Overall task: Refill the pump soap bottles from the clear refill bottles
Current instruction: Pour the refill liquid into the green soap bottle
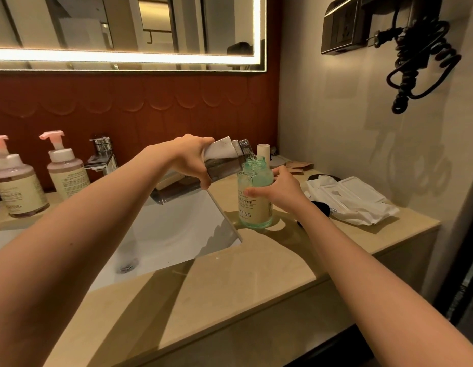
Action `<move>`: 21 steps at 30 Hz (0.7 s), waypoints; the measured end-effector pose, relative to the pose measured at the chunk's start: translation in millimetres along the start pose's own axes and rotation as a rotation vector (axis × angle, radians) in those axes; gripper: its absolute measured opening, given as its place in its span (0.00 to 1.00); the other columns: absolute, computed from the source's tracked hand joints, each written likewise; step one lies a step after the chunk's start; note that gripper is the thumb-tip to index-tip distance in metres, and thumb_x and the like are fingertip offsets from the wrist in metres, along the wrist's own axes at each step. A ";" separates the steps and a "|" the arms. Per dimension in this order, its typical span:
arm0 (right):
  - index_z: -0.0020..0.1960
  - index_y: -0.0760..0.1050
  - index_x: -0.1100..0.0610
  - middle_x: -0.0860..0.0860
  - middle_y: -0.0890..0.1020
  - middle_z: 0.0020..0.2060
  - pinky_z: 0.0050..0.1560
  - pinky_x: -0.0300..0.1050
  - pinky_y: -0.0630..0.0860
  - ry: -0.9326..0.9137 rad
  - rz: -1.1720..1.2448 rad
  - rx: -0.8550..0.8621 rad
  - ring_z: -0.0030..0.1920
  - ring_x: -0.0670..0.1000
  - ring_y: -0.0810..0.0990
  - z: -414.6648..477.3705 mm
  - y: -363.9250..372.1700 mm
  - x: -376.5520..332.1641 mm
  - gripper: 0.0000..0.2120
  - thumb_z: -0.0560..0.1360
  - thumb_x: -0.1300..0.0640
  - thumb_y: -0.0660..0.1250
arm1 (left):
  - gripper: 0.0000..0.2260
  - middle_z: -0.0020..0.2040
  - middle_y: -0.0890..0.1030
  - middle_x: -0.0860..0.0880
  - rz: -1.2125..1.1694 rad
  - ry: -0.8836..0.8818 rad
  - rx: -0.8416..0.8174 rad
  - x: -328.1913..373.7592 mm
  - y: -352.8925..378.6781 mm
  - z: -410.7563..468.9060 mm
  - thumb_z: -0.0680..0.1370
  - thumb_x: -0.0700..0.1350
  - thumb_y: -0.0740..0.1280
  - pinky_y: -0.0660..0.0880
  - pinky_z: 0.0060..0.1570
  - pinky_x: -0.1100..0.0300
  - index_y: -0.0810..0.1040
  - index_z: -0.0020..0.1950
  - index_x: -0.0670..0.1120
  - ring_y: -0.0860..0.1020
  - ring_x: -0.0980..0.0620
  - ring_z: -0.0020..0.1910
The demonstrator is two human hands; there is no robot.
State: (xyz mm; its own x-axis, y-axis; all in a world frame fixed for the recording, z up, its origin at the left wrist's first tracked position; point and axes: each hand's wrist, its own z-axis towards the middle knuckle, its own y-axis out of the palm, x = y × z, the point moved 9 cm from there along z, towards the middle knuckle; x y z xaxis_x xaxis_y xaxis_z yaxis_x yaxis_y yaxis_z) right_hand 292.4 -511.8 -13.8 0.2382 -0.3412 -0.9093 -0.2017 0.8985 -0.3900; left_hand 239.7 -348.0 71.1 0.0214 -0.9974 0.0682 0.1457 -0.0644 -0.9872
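- Open green soap bottle point(255, 205) stands upright on the bench point(230, 282), just right of the sink point(164, 234), pump off, neck bare.
- Clear refill bottle point(224, 161) is tilted mouth-down over that neck; a thin stream falls inside.
- Left hand point(193, 157) wraps the refill bottle's body, fingers curled round it. Right hand point(283, 190) grips the soap bottle's shoulder, thumb in front.
- We judge pouring is mid-way; the label hides the fill level.
- Doing it well: we keep the mouth centred just above the neck, tilt slowly so the stream stays thin, and hold the base flat.
- We watch the clear band above the label, and level off early to leave room for the pump.
- Risk: overshoot runs onto the bench.
- Two pink-pump bottles point(17, 181) point(67, 170) wait left of the faucet point(103, 157).
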 end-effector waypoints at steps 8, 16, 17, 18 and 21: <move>0.62 0.64 0.56 0.53 0.75 0.63 0.58 0.53 0.74 0.009 -0.004 0.005 0.63 0.55 0.74 1.9 0.4 1.2 0.31 0.66 0.53 0.77 | 0.30 0.51 0.76 0.47 0.012 -0.004 -0.008 0.7 -0.4 -0.2 0.61 0.49 0.78 0.77 0.49 0.52 0.70 0.59 0.49 0.75 0.46 0.49; 0.62 0.64 0.56 0.53 0.75 0.62 0.57 0.52 0.74 0.008 -0.005 0.007 0.63 0.55 0.74 2.3 0.4 1.5 0.31 0.66 0.53 0.77 | 0.31 0.51 0.76 0.48 0.040 -0.010 0.000 1.0 -1.9 -0.6 0.61 0.50 0.78 0.76 0.48 0.52 0.69 0.59 0.49 0.75 0.46 0.48; 0.62 0.64 0.56 0.53 0.75 0.62 0.57 0.52 0.74 0.006 -0.004 0.005 0.62 0.55 0.74 2.6 0.5 1.5 0.31 0.66 0.53 0.77 | 0.31 0.51 0.76 0.48 0.042 -0.012 0.002 0.5 -1.9 -0.7 0.61 0.50 0.78 0.77 0.49 0.52 0.69 0.60 0.50 0.75 0.46 0.48; 0.61 0.64 0.56 0.53 0.75 0.62 0.57 0.51 0.74 0.003 -0.002 0.003 0.62 0.55 0.74 2.7 0.6 1.3 0.31 0.65 0.53 0.77 | 0.32 0.51 0.76 0.47 0.046 -0.015 0.003 0.1 -1.7 -1.0 0.61 0.50 0.78 0.77 0.49 0.51 0.69 0.60 0.50 0.75 0.46 0.49; 0.60 0.64 0.56 0.53 0.75 0.62 0.57 0.51 0.74 0.000 -0.002 0.004 0.62 0.55 0.74 3.2 0.3 1.5 0.30 0.65 0.53 0.77 | 0.36 0.54 0.75 0.47 0.056 -0.021 0.002 0.1 -1.4 -1.6 0.61 0.51 0.78 0.76 0.52 0.50 0.67 0.65 0.49 0.74 0.46 0.51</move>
State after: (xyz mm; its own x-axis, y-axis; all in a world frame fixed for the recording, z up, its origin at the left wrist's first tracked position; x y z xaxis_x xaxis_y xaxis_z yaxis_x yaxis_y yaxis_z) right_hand 295.8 -511.2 -14.8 0.2391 -0.3430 -0.9084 -0.1973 0.8989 -0.3913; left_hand 238.0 -348.1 72.2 0.0502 -0.9986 0.0158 0.1452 -0.0083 -0.9894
